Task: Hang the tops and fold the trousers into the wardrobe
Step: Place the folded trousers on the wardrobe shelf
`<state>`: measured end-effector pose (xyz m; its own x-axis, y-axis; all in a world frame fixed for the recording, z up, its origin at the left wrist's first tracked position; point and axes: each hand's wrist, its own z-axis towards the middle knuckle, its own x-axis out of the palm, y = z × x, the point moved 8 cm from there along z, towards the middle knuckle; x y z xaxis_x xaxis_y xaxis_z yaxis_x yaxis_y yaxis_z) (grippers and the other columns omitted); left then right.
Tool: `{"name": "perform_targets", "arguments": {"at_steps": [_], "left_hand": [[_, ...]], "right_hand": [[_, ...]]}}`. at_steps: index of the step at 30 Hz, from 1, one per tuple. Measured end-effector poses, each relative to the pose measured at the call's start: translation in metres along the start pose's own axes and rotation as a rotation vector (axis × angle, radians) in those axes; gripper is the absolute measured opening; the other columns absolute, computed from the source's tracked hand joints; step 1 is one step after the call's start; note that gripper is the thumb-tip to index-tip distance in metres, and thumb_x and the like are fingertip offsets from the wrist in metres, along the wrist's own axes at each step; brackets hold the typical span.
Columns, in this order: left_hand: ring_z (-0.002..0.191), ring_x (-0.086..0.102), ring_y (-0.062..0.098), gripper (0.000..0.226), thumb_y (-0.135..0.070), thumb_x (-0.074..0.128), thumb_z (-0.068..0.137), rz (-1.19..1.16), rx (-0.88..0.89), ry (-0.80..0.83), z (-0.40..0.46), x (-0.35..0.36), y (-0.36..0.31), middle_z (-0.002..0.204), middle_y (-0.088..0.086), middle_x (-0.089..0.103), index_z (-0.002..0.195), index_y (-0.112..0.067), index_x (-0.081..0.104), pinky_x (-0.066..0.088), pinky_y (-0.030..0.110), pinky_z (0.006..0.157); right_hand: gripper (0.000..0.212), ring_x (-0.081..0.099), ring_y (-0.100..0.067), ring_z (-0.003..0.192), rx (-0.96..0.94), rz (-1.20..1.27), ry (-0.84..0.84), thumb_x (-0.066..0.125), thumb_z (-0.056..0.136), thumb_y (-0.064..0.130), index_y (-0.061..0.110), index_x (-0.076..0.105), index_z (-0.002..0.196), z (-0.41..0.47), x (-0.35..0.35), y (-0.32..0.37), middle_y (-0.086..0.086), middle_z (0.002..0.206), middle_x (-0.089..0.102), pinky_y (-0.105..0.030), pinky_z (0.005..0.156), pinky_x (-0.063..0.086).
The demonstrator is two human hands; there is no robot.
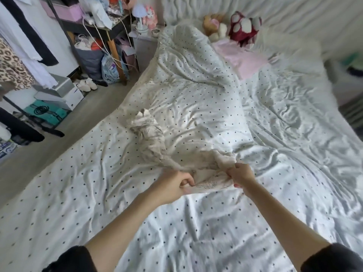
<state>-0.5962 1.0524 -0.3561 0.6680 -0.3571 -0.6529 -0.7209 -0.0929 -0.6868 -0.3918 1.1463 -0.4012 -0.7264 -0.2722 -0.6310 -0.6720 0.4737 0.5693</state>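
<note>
The task is looking to be in an early stage. The crumpled cream-white cotton garment [151, 138] is lying twisted on the bed with the white black-dotted duvet [98, 193], not yet spread or folded; I cannot tell if it is a top or trousers. The left hand [172, 185] is gripping its near edge with curled fingers, and the right hand [240, 176] is pinching the same edge just beside, so the cloth is stretching between them. On the clothes rail at the left, a leopard-print garment [11, 69] and white tops [23, 32] are already hanging. Under the dark shelf, a grey fabric bag [90, 61] is holding something orange and some white things
</note>
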Motion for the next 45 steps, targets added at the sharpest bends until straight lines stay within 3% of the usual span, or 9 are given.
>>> {"name": "perform_targets", "arguments": {"at_steps": [5,9,17,25,33,35,37,41,45], "left_hand": [[0.088,0.058,0.002,0.024,-0.027,0.062,0.089,-0.198,0.090,0.248,-0.012,0.082,-0.065,0.095,-0.014,0.061,0.113,-0.031,0.063,0.046,0.016,0.078],[0.111,0.056,0.008,0.048,-0.023,0.057,0.092,-0.177,0.004,0.431,0.005,0.123,-0.067,0.125,-0.004,0.059,0.138,-0.032,0.044,0.045,0.022,0.094],[0.111,0.055,0.018,0.035,-0.013,0.053,0.094,0.003,-0.189,0.080,0.030,0.077,0.050,0.128,0.006,0.055,0.129,-0.014,0.053,0.043,0.025,0.092],[0.123,0.045,0.027,0.044,0.003,0.051,0.089,0.055,-0.256,-0.233,0.050,0.014,0.130,0.132,0.013,0.048,0.132,-0.005,0.048,0.033,0.029,0.103],[0.102,0.056,0.023,0.023,-0.011,0.058,0.092,-0.886,-0.796,-0.464,0.053,0.007,0.224,0.116,0.014,0.057,0.114,-0.007,0.052,0.049,0.034,0.081],[0.098,0.056,0.023,0.009,-0.011,0.060,0.091,-0.934,-0.820,-0.524,0.056,0.007,0.227,0.103,0.011,0.058,0.098,-0.010,0.054,0.050,0.032,0.074],[0.098,0.054,0.020,0.026,-0.013,0.062,0.090,-0.912,-0.798,-0.564,0.061,0.004,0.226,0.105,0.009,0.058,0.113,-0.007,0.053,0.052,0.034,0.079],[0.101,0.055,0.017,0.072,-0.019,0.068,0.086,-0.972,-0.762,-0.469,0.079,0.009,0.214,0.126,0.009,0.054,0.144,-0.007,0.027,0.048,0.033,0.088],[0.114,0.053,0.027,0.072,-0.019,0.073,0.081,-0.898,-0.788,-0.272,0.098,0.034,0.189,0.133,0.010,0.050,0.140,-0.008,0.034,0.044,0.034,0.093]], "right_hand": [[0.026,0.053,-0.029,0.089,0.131,0.032,-0.114,0.046,0.088,0.007,0.002,0.065,0.105,-0.011,-0.050,-0.063,-0.019,0.102,0.064,-0.038,0.078,0.049],[0.030,0.053,-0.028,0.081,0.205,0.089,-0.181,0.042,0.086,0.004,0.004,0.065,0.105,-0.013,-0.072,-0.092,-0.013,0.083,0.059,-0.032,0.068,0.045],[0.053,0.030,-0.030,0.133,0.013,-0.263,-0.096,0.044,0.093,0.025,0.021,0.028,0.144,-0.011,-0.015,-0.072,-0.011,0.146,0.031,-0.050,0.107,0.028],[0.065,0.029,-0.019,0.138,-0.508,-0.624,0.236,0.049,0.092,0.049,0.026,0.021,0.148,0.001,0.137,0.011,0.001,0.150,0.033,-0.045,0.113,0.016],[0.020,0.062,-0.025,0.088,-0.439,-0.507,0.195,0.047,0.095,0.028,0.021,0.066,0.097,0.028,0.171,0.041,-0.003,0.090,0.068,-0.035,0.088,0.029],[0.020,0.060,-0.024,0.081,-0.409,-0.501,0.223,0.050,0.095,0.033,0.024,0.068,0.094,0.033,0.157,0.029,-0.001,0.080,0.066,-0.034,0.084,0.027],[0.023,0.055,-0.021,0.074,-0.371,-0.557,0.208,0.050,0.095,0.041,0.027,0.067,0.092,0.035,0.136,0.010,0.004,0.073,0.060,-0.033,0.080,0.024],[0.020,0.062,-0.015,0.088,-0.313,-0.768,0.271,0.050,0.096,0.032,0.033,0.067,0.107,0.028,0.104,-0.027,0.007,0.093,0.069,-0.036,0.103,0.032],[0.020,0.062,-0.017,0.090,-0.363,-0.739,0.505,0.052,0.094,0.017,0.016,0.070,0.104,0.008,0.118,-0.022,-0.001,0.100,0.069,-0.038,0.101,0.043]]}}
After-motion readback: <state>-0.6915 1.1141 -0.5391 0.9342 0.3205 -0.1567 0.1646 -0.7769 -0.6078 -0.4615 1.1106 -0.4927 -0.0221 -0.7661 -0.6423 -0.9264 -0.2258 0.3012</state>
